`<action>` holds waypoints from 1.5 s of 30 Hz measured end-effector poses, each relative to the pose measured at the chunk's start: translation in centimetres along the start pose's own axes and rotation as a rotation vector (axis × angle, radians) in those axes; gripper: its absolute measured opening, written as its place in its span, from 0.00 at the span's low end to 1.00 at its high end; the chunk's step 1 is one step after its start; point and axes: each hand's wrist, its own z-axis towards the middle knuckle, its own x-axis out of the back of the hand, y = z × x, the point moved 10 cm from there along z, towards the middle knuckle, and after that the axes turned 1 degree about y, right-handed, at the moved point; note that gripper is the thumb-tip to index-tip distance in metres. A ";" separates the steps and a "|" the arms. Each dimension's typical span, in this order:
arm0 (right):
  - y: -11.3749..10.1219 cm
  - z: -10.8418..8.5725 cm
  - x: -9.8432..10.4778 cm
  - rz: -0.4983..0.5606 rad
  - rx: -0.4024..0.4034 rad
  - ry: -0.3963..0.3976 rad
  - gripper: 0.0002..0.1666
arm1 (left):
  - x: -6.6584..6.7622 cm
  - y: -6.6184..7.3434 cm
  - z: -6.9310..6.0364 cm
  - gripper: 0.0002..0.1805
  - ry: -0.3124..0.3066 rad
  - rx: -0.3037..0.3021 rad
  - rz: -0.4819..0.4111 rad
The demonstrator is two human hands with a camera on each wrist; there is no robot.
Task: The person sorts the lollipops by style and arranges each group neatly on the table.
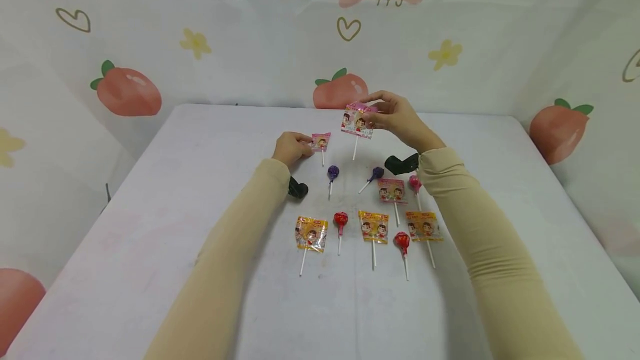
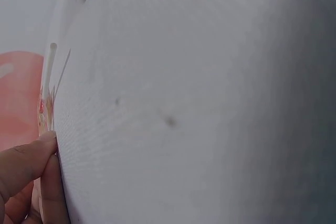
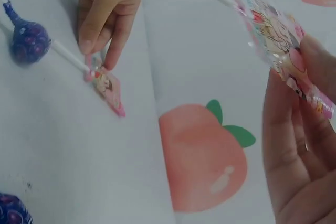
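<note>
My right hand [image 1: 400, 121] pinches a pink-wrapped flat lollipop [image 1: 359, 120] by its wrapper, raised above the table's back part, stick pointing down. In the right wrist view this lollipop [image 3: 278, 40] is between thumb and fingers of the right hand [image 3: 310, 150]. My left hand [image 1: 292, 148] pinches the left edge of another pink-wrapped lollipop [image 1: 321, 142] at the table surface, stick toward the front. The left wrist view shows the left hand's [image 2: 31, 177] thumb and finger on the wrapper edge. Two purple round lollipops [image 1: 333, 171] [image 1: 377, 173] lie just in front.
On the white table [image 1: 165, 210], nearer the front, lie yellow-wrapped lollipops [image 1: 311, 234], red round ones [image 1: 340, 219], a pink-wrapped one [image 1: 392, 190] and a pink round one [image 1: 415, 183]. Behind the table hangs a fruit-patterned cloth [image 1: 275, 43].
</note>
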 end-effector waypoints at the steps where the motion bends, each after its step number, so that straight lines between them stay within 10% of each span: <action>1: 0.0 0.0 0.1 0.027 -0.005 0.015 0.18 | 0.0 0.0 0.0 0.20 -0.001 0.000 -0.002; 10: 1.3 0.3 0.1 0.168 -0.050 0.103 0.20 | 0.0 0.1 0.0 0.20 0.001 -0.008 0.001; 28: 4.2 0.8 -1.9 -0.133 -0.127 0.032 0.28 | 0.0 -0.1 -0.2 0.19 0.009 -0.013 0.001; 45: 7.3 1.8 -1.3 -0.148 -0.287 0.227 0.28 | 0.1 0.1 -0.1 0.20 -0.004 -0.021 0.003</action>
